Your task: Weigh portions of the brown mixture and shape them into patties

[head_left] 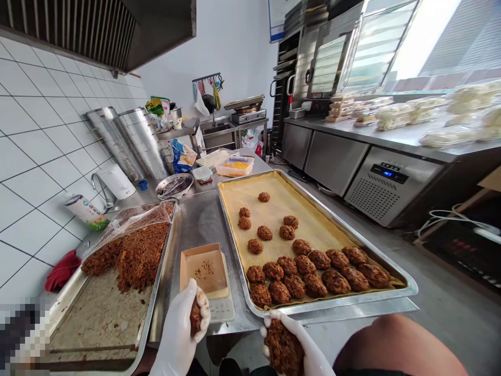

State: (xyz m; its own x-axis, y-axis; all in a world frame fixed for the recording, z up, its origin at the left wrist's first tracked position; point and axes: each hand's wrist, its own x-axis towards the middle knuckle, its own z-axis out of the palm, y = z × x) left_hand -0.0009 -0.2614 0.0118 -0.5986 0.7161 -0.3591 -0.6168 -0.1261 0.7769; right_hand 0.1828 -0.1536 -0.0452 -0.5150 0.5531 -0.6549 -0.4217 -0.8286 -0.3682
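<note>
My left hand [182,321], in a white glove, is closed around a small lump of brown, grainy mixture [195,317], mostly hidden by the fingers. In my right hand [297,339], also gloved, lies a larger clump of the same mixture [282,349], gripped between thumb and fingers. Just beyond the left hand, a square cardboard tray [204,250] with crumbs in it rests on a white kitchen scale [227,309]. Farther right, a lined baking tray [242,190] bears several brown balls [294,285], densest along its near edge.
To the left, a metal tray [102,324] holds a heap of loose brown mixture [143,256], partly under plastic film [129,216]. Behind stand a bowl [175,185] and a plastic box with yellow pieces [235,166]. A steel counter with packed food [395,116] runs along the right.
</note>
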